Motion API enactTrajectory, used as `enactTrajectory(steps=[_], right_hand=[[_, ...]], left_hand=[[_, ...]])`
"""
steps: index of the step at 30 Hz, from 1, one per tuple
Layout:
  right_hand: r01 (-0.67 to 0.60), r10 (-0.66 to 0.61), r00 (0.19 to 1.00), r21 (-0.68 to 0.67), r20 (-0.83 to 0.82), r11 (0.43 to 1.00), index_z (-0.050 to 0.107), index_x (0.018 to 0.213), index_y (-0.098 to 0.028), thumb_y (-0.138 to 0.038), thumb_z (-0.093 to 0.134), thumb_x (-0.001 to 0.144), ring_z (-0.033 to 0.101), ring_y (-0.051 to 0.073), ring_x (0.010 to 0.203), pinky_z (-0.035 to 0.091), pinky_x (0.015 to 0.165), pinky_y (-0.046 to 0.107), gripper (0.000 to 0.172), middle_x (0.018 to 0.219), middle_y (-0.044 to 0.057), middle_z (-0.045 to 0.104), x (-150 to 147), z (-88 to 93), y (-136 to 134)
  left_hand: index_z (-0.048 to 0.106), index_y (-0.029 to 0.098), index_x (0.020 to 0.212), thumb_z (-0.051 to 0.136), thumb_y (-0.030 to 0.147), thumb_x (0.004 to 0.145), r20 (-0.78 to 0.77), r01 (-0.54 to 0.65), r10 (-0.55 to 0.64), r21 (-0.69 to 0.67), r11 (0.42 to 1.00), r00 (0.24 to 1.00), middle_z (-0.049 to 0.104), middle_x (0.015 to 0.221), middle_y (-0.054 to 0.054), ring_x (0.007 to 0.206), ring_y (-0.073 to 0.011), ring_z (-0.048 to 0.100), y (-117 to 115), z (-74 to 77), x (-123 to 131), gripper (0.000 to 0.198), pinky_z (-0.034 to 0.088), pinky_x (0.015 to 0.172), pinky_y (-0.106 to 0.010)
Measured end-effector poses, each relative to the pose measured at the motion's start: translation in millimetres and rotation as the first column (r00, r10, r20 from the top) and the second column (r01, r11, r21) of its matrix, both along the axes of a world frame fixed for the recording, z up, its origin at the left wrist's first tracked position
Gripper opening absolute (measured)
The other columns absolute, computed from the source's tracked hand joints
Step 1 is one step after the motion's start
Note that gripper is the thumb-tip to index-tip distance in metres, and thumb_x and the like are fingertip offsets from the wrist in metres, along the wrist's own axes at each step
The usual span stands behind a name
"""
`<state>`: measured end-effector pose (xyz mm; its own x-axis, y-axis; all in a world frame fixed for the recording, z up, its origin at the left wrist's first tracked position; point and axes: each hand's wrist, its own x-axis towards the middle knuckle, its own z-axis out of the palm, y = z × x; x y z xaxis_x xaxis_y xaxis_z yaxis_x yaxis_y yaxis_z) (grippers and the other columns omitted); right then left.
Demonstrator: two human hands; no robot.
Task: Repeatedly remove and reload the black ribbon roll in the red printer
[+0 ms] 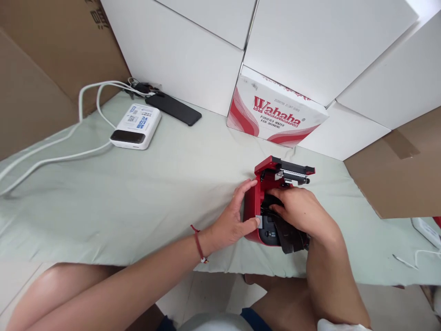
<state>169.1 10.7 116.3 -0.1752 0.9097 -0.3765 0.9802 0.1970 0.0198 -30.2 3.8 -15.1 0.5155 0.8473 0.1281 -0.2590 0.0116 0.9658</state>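
Note:
A small red printer-like device [262,181] with its lid flipped open sits on the pale green cloth [138,202] near the front edge. My left hand [234,216] grips its left side, fingers along the red wall and thumb on the front. My right hand [299,211] covers the open top, fingers curled down into the dark inner compartment; what they hold there is hidden. A black strip or strap [292,239] hangs out under that hand. A red string bracelet [199,243] is on my left wrist.
A white power bank [136,126] with white cables [51,156] lies at the back left beside a black phone [174,109]. A red-and-white Wahaha carton [275,115] and white boxes [179,55] line the back. Brown cardboard [396,179] lies at right.

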Motion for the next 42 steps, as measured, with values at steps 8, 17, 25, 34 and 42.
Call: enactTrajectory(steps=[8,17,25,34,42], right_hand=[[0.116,-0.107,0.957,0.016,-0.269,0.993,0.077,0.128,-0.028,-0.032,0.06,0.104,0.076,0.021,0.089,0.056,0.08,0.032,0.03,0.11,0.003,0.083,23.0,2.9,-20.5],[0.473,-0.295,0.648,0.068,-0.702,0.878,0.082,0.124,-0.026,-0.066,0.081,0.086,0.078,0.026,0.094,0.064,0.079,0.034,0.055,0.109,0.009,0.084,127.3,32.4,-54.6],[0.423,-0.47,0.749,-0.21,-0.467,0.882,0.08,0.121,-0.022,-0.057,0.069,0.089,0.076,0.027,0.104,0.061,0.093,0.038,0.049,0.116,0.008,0.083,133.1,-27.4,-8.5],[0.542,-0.555,0.816,-0.12,-0.164,0.832,0.08,0.117,-0.023,-0.035,0.072,0.074,0.073,0.032,0.107,0.057,0.094,0.044,0.046,0.126,0.012,0.079,178.6,-38.1,-13.9],[-0.127,-0.04,0.797,-0.232,-0.603,0.964,0.078,0.125,-0.028,-0.039,0.076,0.095,0.07,0.025,0.107,0.057,0.096,0.038,0.032,0.115,0.01,0.078,173.4,12.8,-44.0]], left_hand=[[0.033,0.032,0.165,0.075,0.027,0.09,-0.015,-0.016,0.017,0.048,0.999,1.0,0.033,0.178,-0.011,0.168,-0.036,0.028,1.7,-0.2,1.1,0.086,0.019,0.142,-0.06],[0.032,0.031,0.163,0.072,0.029,0.091,-0.003,0.017,-0.017,0.007,1.0,1.0,0.034,0.177,-0.011,0.167,-0.0348,0.031,2.2,0.7,1.2,0.083,0.021,0.141,-0.062],[0.033,0.031,0.162,0.072,0.028,0.087,-0.018,0.012,-0.013,-0.023,1.0,1.0,0.037,0.175,-0.012,0.164,-0.0363,0.034,1.8,1.6,1.4,0.084,0.025,0.138,-0.064],[0.035,0.03,0.161,0.071,0.027,0.086,-0.016,0.004,-0.005,-0.029,1.0,1.0,0.038,0.175,-0.011,0.164,-0.0358,0.034,2.3,2.5,1.9,0.084,0.024,0.139,-0.063],[0.035,0.031,0.162,0.072,0.028,0.086,-0.017,0.001,-0.001,-0.026,1.0,1.0,0.04,0.174,-0.011,0.163,-0.0359,0.036,1.9,0.3,2.1,0.084,0.025,0.138,-0.063]])
